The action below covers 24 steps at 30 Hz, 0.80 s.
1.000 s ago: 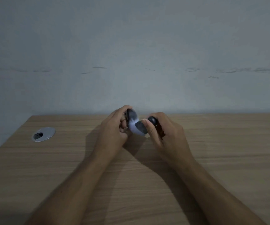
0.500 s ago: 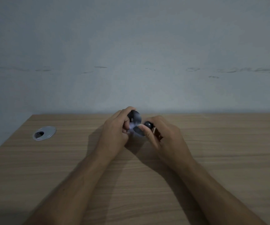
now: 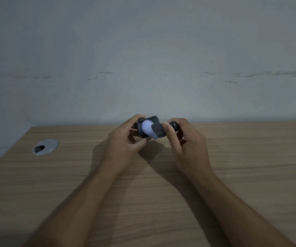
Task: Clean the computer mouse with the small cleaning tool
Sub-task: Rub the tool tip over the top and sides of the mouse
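Observation:
A dark computer mouse [image 3: 141,127] is held above the far middle of the wooden desk [image 3: 161,184], gripped from the left by my left hand [image 3: 124,143]. My right hand [image 3: 186,145] grips the small cleaning tool [image 3: 158,131], a dark-handled brush whose round knob end shows at my fingers. Its white bristle head [image 3: 148,129] presses against the side of the mouse that faces me. Most of the mouse is hidden behind the brush and my fingers.
A round silver cable grommet [image 3: 45,147] sits in the desk near its left edge. A grey wall [image 3: 143,59] rises right behind the desk's far edge.
The white brush head has moved left and up across the mouse. My left hand has turned the mouse so more of its dark body shows above my fingers.

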Motion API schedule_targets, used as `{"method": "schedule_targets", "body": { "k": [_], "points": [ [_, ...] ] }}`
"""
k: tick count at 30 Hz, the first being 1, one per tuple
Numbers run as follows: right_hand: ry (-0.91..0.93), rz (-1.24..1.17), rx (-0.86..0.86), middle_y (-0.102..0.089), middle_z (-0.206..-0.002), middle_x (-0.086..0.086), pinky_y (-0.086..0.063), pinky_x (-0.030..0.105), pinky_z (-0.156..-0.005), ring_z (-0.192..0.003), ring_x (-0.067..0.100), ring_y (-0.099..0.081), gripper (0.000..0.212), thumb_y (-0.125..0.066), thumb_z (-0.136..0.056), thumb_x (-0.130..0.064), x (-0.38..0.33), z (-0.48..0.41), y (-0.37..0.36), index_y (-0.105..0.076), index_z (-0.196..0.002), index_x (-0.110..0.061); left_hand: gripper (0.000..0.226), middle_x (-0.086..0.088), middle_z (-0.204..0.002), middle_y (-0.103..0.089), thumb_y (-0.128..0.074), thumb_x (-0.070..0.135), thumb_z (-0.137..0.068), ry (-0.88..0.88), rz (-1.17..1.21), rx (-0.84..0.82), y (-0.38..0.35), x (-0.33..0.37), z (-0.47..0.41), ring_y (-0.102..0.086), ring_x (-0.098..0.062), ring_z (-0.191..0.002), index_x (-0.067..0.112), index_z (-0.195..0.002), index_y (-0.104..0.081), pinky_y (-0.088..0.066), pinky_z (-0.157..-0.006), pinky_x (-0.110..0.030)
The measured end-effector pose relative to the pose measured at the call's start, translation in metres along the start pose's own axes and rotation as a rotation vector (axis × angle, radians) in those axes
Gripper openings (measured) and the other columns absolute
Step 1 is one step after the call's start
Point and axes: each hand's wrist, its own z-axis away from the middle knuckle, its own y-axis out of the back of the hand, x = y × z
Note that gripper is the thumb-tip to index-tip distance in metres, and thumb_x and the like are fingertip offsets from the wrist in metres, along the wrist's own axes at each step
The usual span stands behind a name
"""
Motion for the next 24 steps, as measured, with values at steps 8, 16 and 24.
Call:
{"method": "schedule_targets", "body": {
  "k": [8, 16, 24],
  "points": [
    [-0.142, 0.008, 0.1, -0.073, -0.095, -0.01, -0.045, 0.012, -0.069, -0.08, 0.005, -0.067, 0.013, -0.065, -0.109, -0.03, 0.013, -0.005, 0.003, -0.074, -0.11, -0.02, 0.066, 0.012, -0.128, -0.082, -0.096, 0.01, -0.087, 0.059, 0.122, -0.076, -0.002, -0.003, 0.0, -0.08, -0.005, -0.115, 0.022, -0.146, -0.07, -0.063, -0.098, -0.02],
    [-0.038, 0.048, 0.058, -0.072, -0.088, -0.005, -0.045, 0.013, -0.067, -0.072, 0.007, -0.063, 0.016, -0.07, -0.107, -0.028, 0.008, -0.003, 0.0, -0.074, -0.105, -0.013, 0.059, 0.008, -0.112, -0.086, -0.094, 0.017, -0.085, 0.076, 0.038, -0.012, -0.004, -0.008, 0.0, -0.084, -0.009, -0.099, 0.025, -0.14, -0.074, -0.066, -0.093, -0.028],
    [0.062, 0.017, -0.048, -0.073, -0.093, -0.006, -0.044, 0.006, -0.071, -0.078, 0.005, -0.065, 0.016, -0.069, -0.107, -0.026, -0.005, -0.002, 0.003, -0.074, -0.108, -0.011, 0.056, 0.03, -0.089, -0.081, -0.093, 0.011, -0.082, 0.117, 0.02, -0.027, -0.003, -0.002, 0.002, -0.078, 0.011, -0.09, 0.052, -0.115, -0.072, -0.065, -0.086, -0.02]
  ]
}}
